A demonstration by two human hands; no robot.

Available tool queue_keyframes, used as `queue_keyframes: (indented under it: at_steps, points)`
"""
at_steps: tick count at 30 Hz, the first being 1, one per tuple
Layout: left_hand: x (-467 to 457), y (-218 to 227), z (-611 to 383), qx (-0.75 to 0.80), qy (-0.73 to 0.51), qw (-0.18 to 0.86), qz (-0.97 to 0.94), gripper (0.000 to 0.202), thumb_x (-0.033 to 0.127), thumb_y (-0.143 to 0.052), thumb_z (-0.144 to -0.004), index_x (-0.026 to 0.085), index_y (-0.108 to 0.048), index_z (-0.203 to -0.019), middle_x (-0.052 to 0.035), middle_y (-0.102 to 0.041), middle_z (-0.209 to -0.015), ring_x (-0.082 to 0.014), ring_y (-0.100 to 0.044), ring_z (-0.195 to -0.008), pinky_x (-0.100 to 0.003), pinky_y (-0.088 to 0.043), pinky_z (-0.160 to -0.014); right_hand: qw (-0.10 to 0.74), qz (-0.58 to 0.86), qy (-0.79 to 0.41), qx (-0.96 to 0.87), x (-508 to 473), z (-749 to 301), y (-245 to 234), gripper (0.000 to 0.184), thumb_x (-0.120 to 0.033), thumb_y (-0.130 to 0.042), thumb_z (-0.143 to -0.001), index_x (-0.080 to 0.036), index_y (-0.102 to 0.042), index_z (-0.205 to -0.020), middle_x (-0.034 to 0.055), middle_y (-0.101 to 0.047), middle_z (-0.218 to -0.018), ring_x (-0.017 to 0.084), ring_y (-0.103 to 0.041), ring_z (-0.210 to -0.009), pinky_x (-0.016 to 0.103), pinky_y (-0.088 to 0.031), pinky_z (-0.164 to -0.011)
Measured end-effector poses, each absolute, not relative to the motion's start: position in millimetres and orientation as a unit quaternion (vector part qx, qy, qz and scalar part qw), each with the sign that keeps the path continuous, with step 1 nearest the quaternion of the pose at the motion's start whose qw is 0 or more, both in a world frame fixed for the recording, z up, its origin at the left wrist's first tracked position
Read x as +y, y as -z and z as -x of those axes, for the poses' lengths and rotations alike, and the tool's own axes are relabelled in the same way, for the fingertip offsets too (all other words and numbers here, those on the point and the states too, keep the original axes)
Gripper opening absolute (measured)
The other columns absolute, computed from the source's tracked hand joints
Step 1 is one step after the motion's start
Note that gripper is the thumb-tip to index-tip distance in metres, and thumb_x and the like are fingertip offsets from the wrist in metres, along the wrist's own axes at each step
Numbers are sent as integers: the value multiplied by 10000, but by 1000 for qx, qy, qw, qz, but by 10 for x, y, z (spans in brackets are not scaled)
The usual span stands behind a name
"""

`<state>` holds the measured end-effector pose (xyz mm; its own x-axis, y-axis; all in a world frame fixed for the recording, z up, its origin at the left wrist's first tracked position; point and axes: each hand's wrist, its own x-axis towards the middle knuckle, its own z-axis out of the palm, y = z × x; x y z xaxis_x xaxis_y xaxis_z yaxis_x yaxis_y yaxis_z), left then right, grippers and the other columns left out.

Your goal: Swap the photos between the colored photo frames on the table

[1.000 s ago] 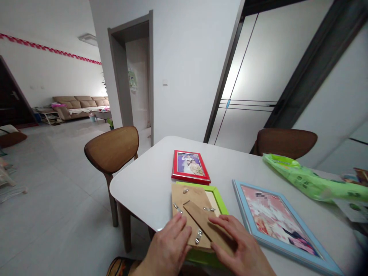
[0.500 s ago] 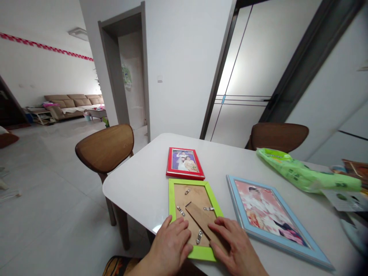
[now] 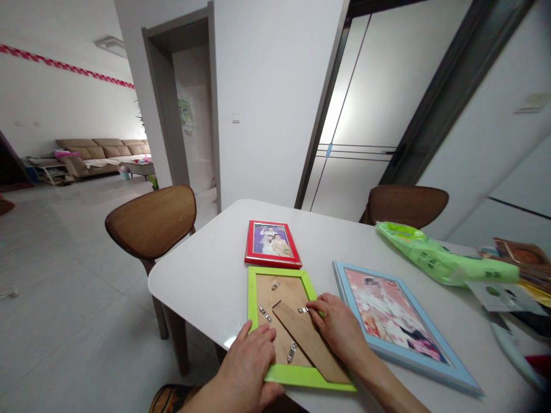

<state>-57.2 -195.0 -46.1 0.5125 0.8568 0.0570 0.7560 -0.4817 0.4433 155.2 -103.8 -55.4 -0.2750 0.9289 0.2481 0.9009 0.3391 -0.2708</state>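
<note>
A green picture frame (image 3: 309, 380) lies face down on the white table, its brown backing board (image 3: 286, 281) showing. A brown stand leg (image 3: 307, 344) slants across the board. Metal clips sit around it, such as the lower one (image 3: 291, 351). My left hand (image 3: 247, 364) grips the frame's near left corner, fingers over the edge and backing, thumb by the bottom edge. With bent fingertips closed together, my right hand (image 3: 338, 327) is on the right metal clip (image 3: 303, 310), partly covering it.
Beyond lies a red picture frame (image 3: 272, 264), photo up. A larger blue picture frame (image 3: 374, 344) lies to the right. Farther right are a green plastic bag (image 3: 447, 261) and assorted items. Wooden chairs (image 3: 152, 221) stand at the table (image 3: 202, 275).
My right hand has moved up and away from the stand leg to the right metal clip. The left hand stays at the corner, its thumb now off the bottom border. The view has shifted slightly.
</note>
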Motion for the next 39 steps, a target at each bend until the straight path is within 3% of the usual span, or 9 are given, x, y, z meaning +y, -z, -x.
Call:
queue_keyframes:
  at_steps: [10, 16, 23, 30, 35, 39]
  points:
    - [-1907, 462, 617, 479, -150, 193, -843, 311, 342, -624, -666, 179, -507, -905, -73, -434, -1257, -182, -327, -1190, -391, -128, -1031, 179, 532, -110, -820, -1036, -1563, 529, 223, -226, -379, -754, -183, -590, -698, 45, -499, -818, 137, -505, -714, 248, -405, -653]
    - [-1894, 515, 690, 465, -161, 185, -851, 315, 319, -624, -669, 175, -491, -915, -78, -419, -1266, -177, -322, -1191, -387, -127, -1032, 209, 502, -65, -837, -1221, -1503, 514, 224, -245, -423, -759, -191, -629, -826, 87, -535, -916, 194, -489, -857, 334, -386, -756]
    - [-1888, 528, 727, 459, -168, 184, -853, 300, 317, -629, -667, 173, -482, -886, -81, -442, -1244, -169, -329, -1186, -385, -135, -1032, 172, 355, -104, -913, -1625, -1262, 340, 185, -247, -450, -779, -279, -620, -842, 41, -551, -906, 181, -457, -880, 346, -349, -764]
    - [-1895, 550, 744, 458, -179, 197, -848, 321, 313, -627, -665, 181, -475, -915, -80, -428, -1254, -175, -323, -1188, -390, -115, -1031, 131, 336, -107, -927, -1672, -1281, 322, 204, -284, -472, -756, -262, -579, -928, 52, -541, -946, 205, -442, -891, 365, -351, -759]
    - [-1904, 546, 741, 456, -197, 214, -841, 302, 288, -650, -647, 192, -477, -875, -60, -472, -1199, -168, -354, -1159, -370, -115, -1027, 198, 400, -103, -889, -1415, -1038, 441, 282, -216, -404, -792, -192, -536, -1040, 78, -563, -942, 183, -470, -860, 327, -362, -755]
    - [-1907, 530, 744, 457, -206, 215, -838, 286, 290, -665, -638, 198, -477, -832, -40, -495, -1166, -163, -387, -1122, -359, -110, -1022, 192, 435, -91, -875, -1177, -749, 484, 212, -203, -423, -789, -196, -624, -855, 56, -577, -809, 164, -478, -793, 283, -352, -705]
